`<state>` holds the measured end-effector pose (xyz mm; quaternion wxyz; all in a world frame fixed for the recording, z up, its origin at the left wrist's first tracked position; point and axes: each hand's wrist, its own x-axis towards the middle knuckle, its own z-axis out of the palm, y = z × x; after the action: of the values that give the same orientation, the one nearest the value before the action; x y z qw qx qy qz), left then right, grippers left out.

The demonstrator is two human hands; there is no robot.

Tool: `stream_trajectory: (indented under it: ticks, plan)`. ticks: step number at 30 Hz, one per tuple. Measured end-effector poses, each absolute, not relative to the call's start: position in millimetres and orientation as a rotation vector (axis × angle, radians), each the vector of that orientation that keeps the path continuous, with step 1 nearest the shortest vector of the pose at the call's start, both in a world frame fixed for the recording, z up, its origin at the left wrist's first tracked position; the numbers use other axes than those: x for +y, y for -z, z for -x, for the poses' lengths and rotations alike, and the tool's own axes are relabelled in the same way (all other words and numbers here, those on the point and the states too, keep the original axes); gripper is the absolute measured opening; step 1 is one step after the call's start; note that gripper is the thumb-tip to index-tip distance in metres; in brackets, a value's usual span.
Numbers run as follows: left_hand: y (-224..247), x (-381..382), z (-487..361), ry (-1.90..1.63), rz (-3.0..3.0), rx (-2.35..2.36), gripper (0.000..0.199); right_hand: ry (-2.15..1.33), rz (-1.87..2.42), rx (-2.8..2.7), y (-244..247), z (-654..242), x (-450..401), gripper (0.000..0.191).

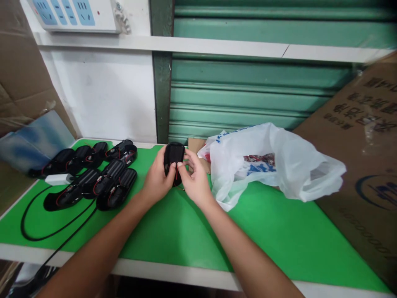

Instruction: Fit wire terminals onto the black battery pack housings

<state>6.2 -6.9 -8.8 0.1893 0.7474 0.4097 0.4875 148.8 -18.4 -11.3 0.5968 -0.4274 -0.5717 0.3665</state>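
Note:
Above the green mat, my left hand (159,176) is closed around the side of a black plastic housing (175,154) with a thin red wire on its front. My right hand (195,176) pinches at the housing's lower right, thumb and fingers by the red wire; whether the wire itself is between them I cannot tell. Both thumbs meet near the housing's middle. To the left lie several similar black housings (116,188), with red wires showing. A white plastic bag (248,149) holding red wire bundles stands right of my right hand.
A black cable with a white plug block (58,179) runs across the green mat (173,231) and over its front edge. Cardboard (356,165) leans at the right. A green shutter (248,74) and a socket strip (74,14) are behind.

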Motion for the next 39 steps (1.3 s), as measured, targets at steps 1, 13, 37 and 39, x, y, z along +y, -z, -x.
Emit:
stream_trajectory:
  ticks: [1,13,37,39]
  plan:
    - [7,-7,-6,-1.371,-2.078,1.114,0.052,-0.853,0.979,-1.341,10,-151,-18,0.043]
    - [2,-7,-1,-1.351,-1.909,0.983,0.054,-0.835,0.932,-1.403,7,-159,-17,0.037]
    - [11,2,1,-1.359,-1.722,0.967,0.057,-0.897,0.959,-1.384,11,-160,-12,0.033]
    - [1,-2,6,-1.425,-1.699,0.96,0.053,-0.889,0.957,-1.358,9,-162,-11,0.033]
